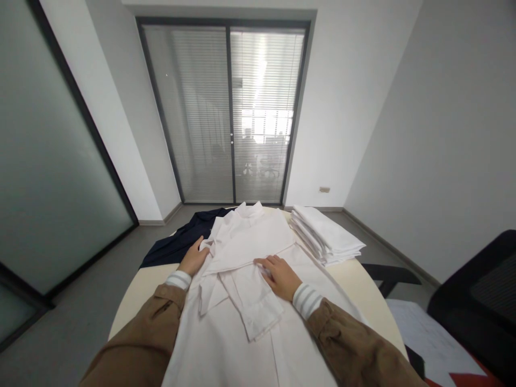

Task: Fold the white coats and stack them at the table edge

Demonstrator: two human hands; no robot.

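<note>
A white collared shirt (pixel 245 242) lies spread on the round table, its collar at the far end and its lower part running toward me. One sleeve with its cuff (pixel 258 317) is folded over the front. At the shirt's left edge, my left hand (pixel 194 258) has its fingers closed on the fabric beside a loose strip; the fingertips are partly hidden. My right hand (pixel 281 277) rests on the folded sleeve with fingers stretched out flat, pointing left.
Dark navy cloth (pixel 177 239) lies at the table's left side. A stack of folded white cloth (pixel 324 234) sits at the far right of the cream table (pixel 133 301). A black chair (pixel 479 290) with papers (pixel 433 338) on it stands to the right.
</note>
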